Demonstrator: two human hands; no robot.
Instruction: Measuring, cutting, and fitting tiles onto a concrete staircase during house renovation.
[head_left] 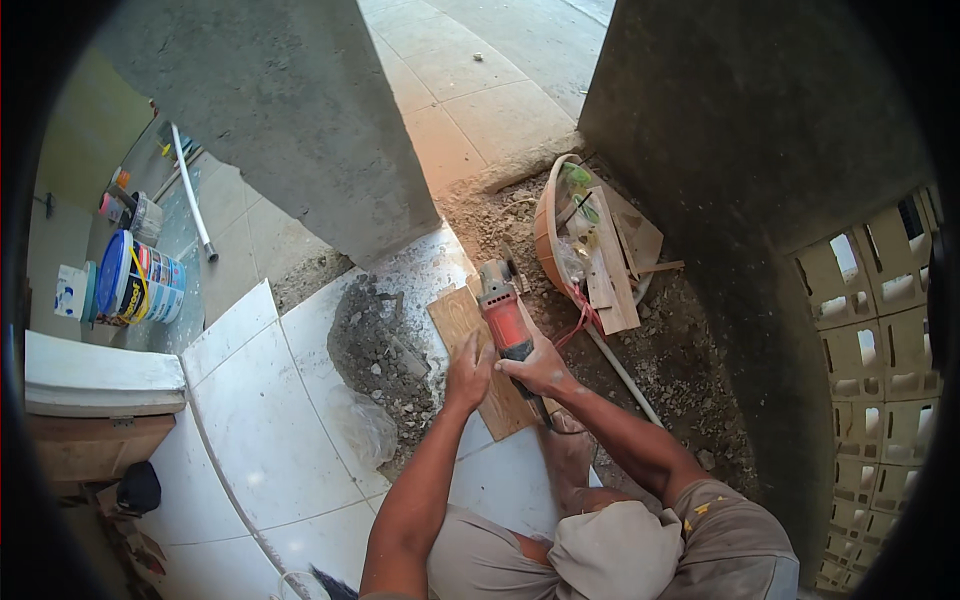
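My right hand (540,368) is closed around the rear of a red and grey angle grinder (508,325), whose head points away from me over the edge of a wooden board (505,412). Its disc shows only in part. My left hand (468,376) lies on the board just left of the grinder, fingers stretched forward on the wood. The board rests across white floor tiles beside my bare foot (568,465). A dark cord hangs from the grinder's back end.
Grey rubble (375,345) and a clear plastic bag (362,425) lie left of the board. An orange-brown basin (547,225) holding wood offcuts (612,270) stands on bare soil ahead right, near a pale pipe (625,378). A wall end (300,130) and paint buckets (150,280) are leftward.
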